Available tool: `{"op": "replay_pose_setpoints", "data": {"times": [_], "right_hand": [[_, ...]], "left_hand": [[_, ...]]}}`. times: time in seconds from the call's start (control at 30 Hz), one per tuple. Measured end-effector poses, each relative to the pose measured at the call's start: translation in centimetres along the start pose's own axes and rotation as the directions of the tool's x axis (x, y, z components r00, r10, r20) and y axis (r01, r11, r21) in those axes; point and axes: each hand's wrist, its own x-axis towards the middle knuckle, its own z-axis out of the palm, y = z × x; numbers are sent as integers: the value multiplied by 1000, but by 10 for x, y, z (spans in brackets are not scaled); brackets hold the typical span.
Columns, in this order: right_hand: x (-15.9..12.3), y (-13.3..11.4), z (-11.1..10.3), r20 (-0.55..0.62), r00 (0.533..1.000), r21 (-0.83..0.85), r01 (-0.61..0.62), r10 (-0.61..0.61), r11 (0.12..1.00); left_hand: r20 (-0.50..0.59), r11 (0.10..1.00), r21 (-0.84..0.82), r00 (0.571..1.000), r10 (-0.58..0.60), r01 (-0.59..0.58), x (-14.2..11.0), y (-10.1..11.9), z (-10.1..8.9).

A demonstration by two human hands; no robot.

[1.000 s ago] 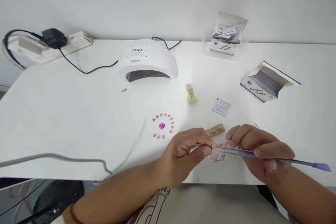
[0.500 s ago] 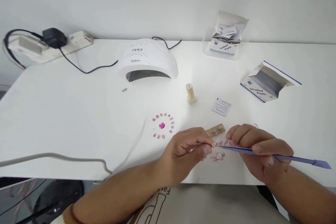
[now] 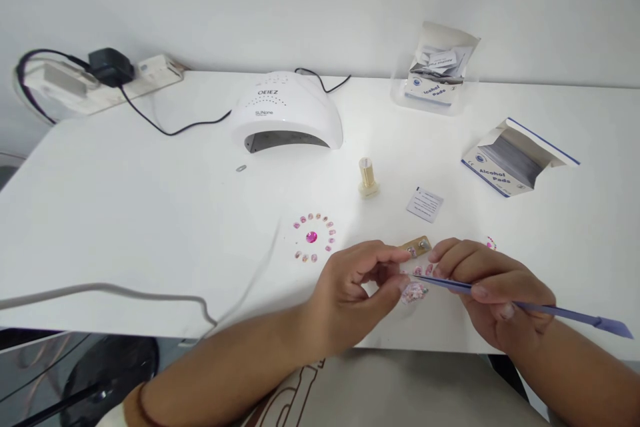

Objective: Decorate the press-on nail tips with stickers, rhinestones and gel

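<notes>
My left hand (image 3: 355,287) rests near the table's front edge, fingers curled in a pinch over a small pink patterned nail tip (image 3: 414,291); whether it grips it I cannot make out. My right hand (image 3: 493,287) holds a thin purple stick tool (image 3: 550,310), its point aimed left at the small pink nail pieces (image 3: 423,271) between the two hands. A small tan wooden strip (image 3: 417,246) with metal studs lies just beyond my fingers. A ring of pink nail tips around a magenta gem (image 3: 312,237) lies to the left.
A white nail lamp (image 3: 287,113) sits at the back centre, its cable running to a power strip (image 3: 95,83) at far left. A small gold bottle (image 3: 368,177), a loose pad sachet (image 3: 425,204) and two alcohol pad boxes (image 3: 515,160) (image 3: 437,77) stand right. A grey cable (image 3: 110,290) crosses the front left.
The stick tool's point has slid slightly right and down with my right hand. My left fingers have curled in more. The view shifted a little.
</notes>
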Motion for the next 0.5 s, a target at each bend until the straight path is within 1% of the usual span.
{"op": "replay_pose_setpoints", "data": {"times": [0.1,0.2,0.3,0.37,0.43,0.5], "right_hand": [[0,0,1,-9,1000,15,-16,17,1000],[-2,1,4,-20,1000,45,-21,22,999],[-4,1,7,-65,998,44,-14,16,999],[-5,0,7,-108,994,14,-19,20,1000],[-5,-2,5,-151,988,-29,-38,33,999],[-4,-3,3,-196,979,-47,-58,48,997]], "left_hand": [[-13,998,59,1000,14,-13,1,1,0],[-9,993,118,1000,2,-1,1,0,0],[-10,991,126,999,-34,35,0,-1,1],[-24,992,109,998,-54,57,0,-1,1],[-59,994,89,996,-59,64,2,2,-2],[-143,994,86,988,-50,63,6,6,-12]]}}
